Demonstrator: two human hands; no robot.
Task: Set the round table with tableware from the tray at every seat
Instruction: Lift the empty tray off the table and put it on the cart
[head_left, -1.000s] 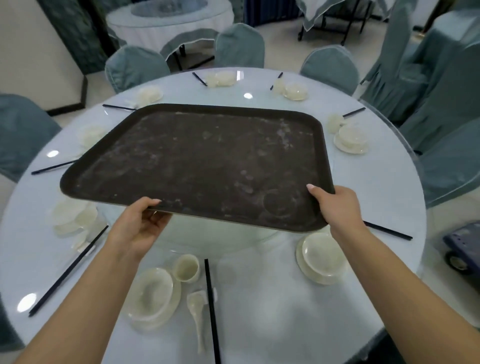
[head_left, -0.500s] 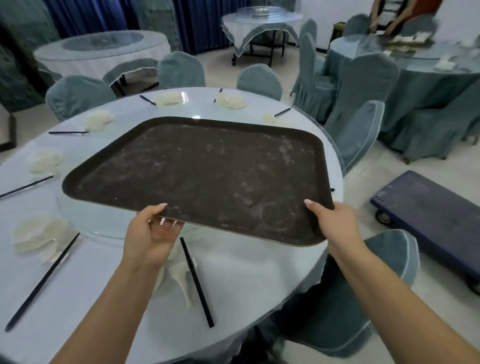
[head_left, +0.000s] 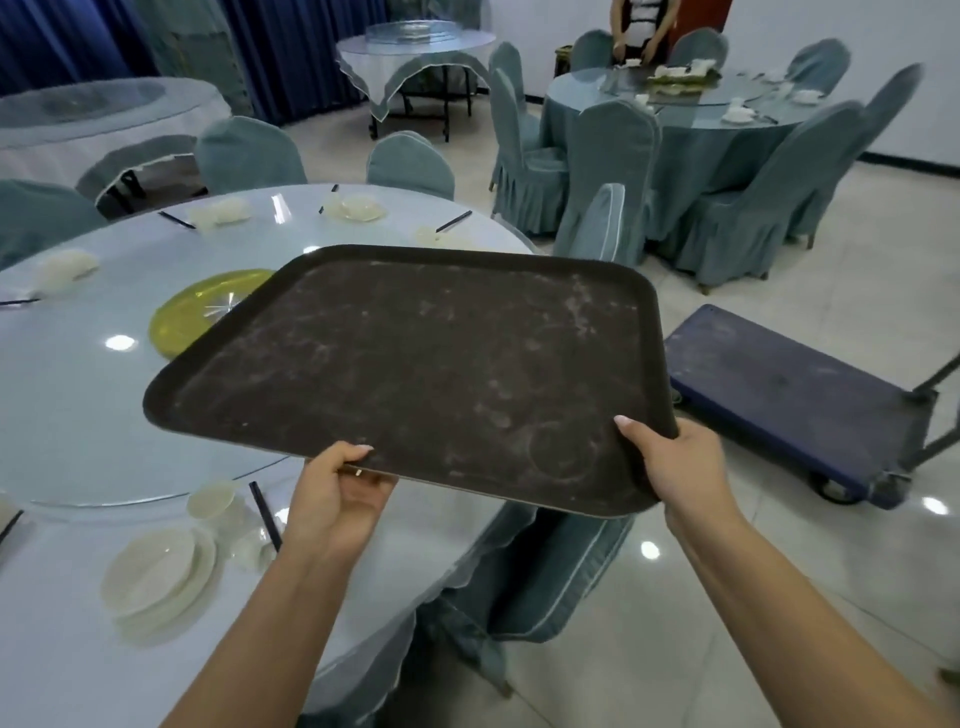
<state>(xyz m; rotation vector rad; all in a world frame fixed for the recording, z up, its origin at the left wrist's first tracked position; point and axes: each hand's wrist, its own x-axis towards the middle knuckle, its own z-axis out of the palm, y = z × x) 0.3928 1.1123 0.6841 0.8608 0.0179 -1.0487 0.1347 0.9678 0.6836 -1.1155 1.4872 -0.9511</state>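
Both hands grip the tray (head_left: 415, 374) by its near edge, left hand (head_left: 332, 499) and right hand (head_left: 680, 462), holding it bare above the table (head_left: 62, 395) edge, where plates (head_left: 156, 571) lie.

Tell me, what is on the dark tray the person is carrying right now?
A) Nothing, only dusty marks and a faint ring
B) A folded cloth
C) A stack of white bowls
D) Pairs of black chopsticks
A: the tray shows a bare dark surface with pale smudges and a ring mark near the right hand, while the left hand grips its near edge.
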